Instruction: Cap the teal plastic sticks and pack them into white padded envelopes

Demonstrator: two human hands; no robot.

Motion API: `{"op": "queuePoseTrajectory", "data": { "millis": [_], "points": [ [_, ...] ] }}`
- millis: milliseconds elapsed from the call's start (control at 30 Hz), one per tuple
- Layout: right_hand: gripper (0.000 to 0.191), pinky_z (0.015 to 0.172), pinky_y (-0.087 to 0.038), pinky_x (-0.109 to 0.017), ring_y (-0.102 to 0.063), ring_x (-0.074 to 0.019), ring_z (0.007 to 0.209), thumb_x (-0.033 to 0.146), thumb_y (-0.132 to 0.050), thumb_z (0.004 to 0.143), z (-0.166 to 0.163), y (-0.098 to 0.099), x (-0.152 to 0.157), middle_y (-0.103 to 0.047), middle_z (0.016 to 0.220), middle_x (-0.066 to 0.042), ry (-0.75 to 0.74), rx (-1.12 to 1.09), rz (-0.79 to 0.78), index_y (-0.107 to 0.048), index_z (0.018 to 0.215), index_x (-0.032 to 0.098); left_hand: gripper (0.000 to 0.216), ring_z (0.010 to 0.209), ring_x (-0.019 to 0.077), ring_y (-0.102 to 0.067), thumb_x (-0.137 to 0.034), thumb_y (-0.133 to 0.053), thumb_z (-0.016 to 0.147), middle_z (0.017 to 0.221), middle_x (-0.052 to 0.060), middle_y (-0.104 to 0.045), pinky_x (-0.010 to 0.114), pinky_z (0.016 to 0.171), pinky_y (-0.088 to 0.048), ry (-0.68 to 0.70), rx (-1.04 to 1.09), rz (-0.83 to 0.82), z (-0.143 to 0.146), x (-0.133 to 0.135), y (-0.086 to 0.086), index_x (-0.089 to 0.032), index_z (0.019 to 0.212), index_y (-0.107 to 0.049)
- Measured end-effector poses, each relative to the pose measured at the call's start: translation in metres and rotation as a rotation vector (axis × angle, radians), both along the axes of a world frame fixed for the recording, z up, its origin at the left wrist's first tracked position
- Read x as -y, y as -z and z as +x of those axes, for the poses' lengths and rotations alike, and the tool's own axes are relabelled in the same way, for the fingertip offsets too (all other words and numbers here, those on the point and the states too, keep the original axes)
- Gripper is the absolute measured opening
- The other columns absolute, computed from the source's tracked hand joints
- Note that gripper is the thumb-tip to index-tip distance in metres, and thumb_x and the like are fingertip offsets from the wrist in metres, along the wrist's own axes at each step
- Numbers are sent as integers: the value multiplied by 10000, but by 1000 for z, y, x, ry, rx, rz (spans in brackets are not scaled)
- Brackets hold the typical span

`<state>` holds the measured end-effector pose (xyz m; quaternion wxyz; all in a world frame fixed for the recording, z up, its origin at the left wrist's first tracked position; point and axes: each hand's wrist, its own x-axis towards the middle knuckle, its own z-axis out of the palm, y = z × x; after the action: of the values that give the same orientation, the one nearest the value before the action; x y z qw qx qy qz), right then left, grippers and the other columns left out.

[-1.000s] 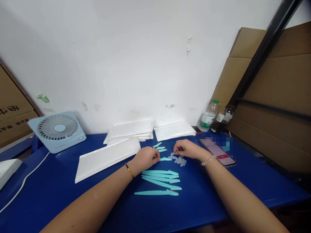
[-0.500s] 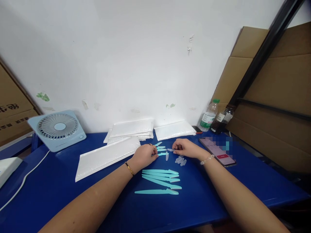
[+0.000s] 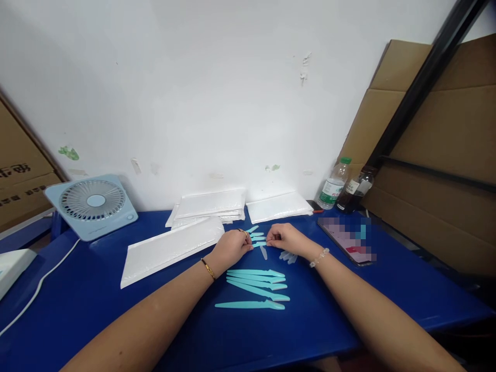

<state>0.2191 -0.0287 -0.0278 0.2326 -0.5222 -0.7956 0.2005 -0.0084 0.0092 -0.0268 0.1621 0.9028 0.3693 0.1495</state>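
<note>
My left hand (image 3: 230,247) and my right hand (image 3: 284,238) meet at the middle of the blue table (image 3: 96,310), both with fingers pinched on one teal stick (image 3: 259,244) between them. A clear cap (image 3: 264,252) lies just below that stick. More teal sticks (image 3: 256,235) lie behind my left fingers. Several capped teal sticks (image 3: 258,287) lie in a row nearer to me. A few loose clear caps (image 3: 289,256) sit under my right wrist.
A white padded envelope (image 3: 170,249) lies left of my hands; stacks of envelopes (image 3: 211,205) sit by the wall. A light blue fan (image 3: 92,204) stands at the left, a phone (image 3: 349,240) and two bottles (image 3: 332,186) at the right, and cardboard (image 3: 437,155) leans beyond.
My right hand has moved left from the loose caps to meet my left hand at the teal stick. A clear cap now lies apart below the stick.
</note>
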Motion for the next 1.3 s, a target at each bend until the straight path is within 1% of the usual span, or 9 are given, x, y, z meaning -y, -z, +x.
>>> {"op": "queuePoseTrajectory", "data": {
  "millis": [133, 267, 333, 467, 633, 733, 967, 1200, 1300],
  "points": [
    [89, 641, -447, -234, -589, -127, 698, 163, -603, 805, -6, -5, 3, -642, 820, -33, -50, 47, 114, -689, 825, 175, 106, 753, 160, -592, -266, -585, 817, 824, 21, -654, 258, 649, -406, 12, -4, 22, 0, 1, -2, -186, 792, -649],
    [188, 682, -454, -227, -595, -126, 777, 121, -582, 807, -16, -19, 14, -613, 951, -37, -266, 88, 106, -687, 939, 205, 179, 842, 183, -585, -349, -596, 804, 900, 41, -637, 272, 708, -423, 0, 44, 77, -1, 7, -13, -189, 865, -646],
    [158, 694, -451, -230, -592, -130, 780, 127, -587, 808, -19, -22, 17, -607, 920, -34, -298, 137, 87, -691, 904, 199, 230, 780, 167, -588, -415, -604, 789, 850, 24, -643, 257, 658, -417, 67, 27, -9, -1, 12, -20, -196, 841, -652],
    [94, 626, -434, -228, -575, -118, 688, 150, -612, 800, -14, -20, 16, -608, 837, -25, -202, 196, 51, -686, 850, 181, 217, 656, 129, -581, -416, -687, 712, 748, -19, -659, 226, 543, -367, 259, -93, -185, 1, 21, -24, -221, 809, -676],
    [94, 604, -451, -231, -589, -116, 669, 205, -663, 763, -1, -17, 15, -629, 833, -23, -142, 127, -27, -694, 847, 179, 85, 680, 142, -589, -270, -604, 784, 742, -9, -679, 236, 568, -357, 133, -133, -26, -1, 16, -20, -220, 758, -669],
    [103, 600, -459, -228, -597, -113, 668, 187, -632, 774, 2, -18, 15, -644, 847, -30, -129, 102, -56, -699, 852, 180, 104, 704, 155, -592, -307, -607, 788, 762, -5, -679, 242, 562, -350, 78, -147, 30, -3, 11, -19, -223, 760, -660],
    [125, 599, -444, -244, -607, -138, 638, 171, -578, 789, 6, -22, 15, -687, 726, -34, -38, 203, -35, -701, 769, 172, 116, 682, 141, -588, -336, -644, 761, 744, -16, -679, 243, 535, -325, 107, -156, -12, -3, 12, -20, -221, 751, -653],
    [345, 731, -471, -262, -623, -150, 832, 79, -447, 831, 10, -26, 15, -665, 964, -46, -159, 159, 52, -697, 1021, 221, 127, 659, 142, -591, -340, -644, 759, 724, -12, -685, 239, 521, -324, 83, -169, -42, -2, 13, -22, -216, 739, -659],
    [291, 709, -476, -250, -627, -140, 792, 73, -505, 789, 10, -22, 13, -655, 929, -44, -171, 179, 20, -719, 937, 206, 144, 662, 144, -602, -351, -643, 762, 726, -6, -683, 237, 520, -336, 62, -182, -57, -1, 13, -23, -211, 733, -655]
  ]
}}
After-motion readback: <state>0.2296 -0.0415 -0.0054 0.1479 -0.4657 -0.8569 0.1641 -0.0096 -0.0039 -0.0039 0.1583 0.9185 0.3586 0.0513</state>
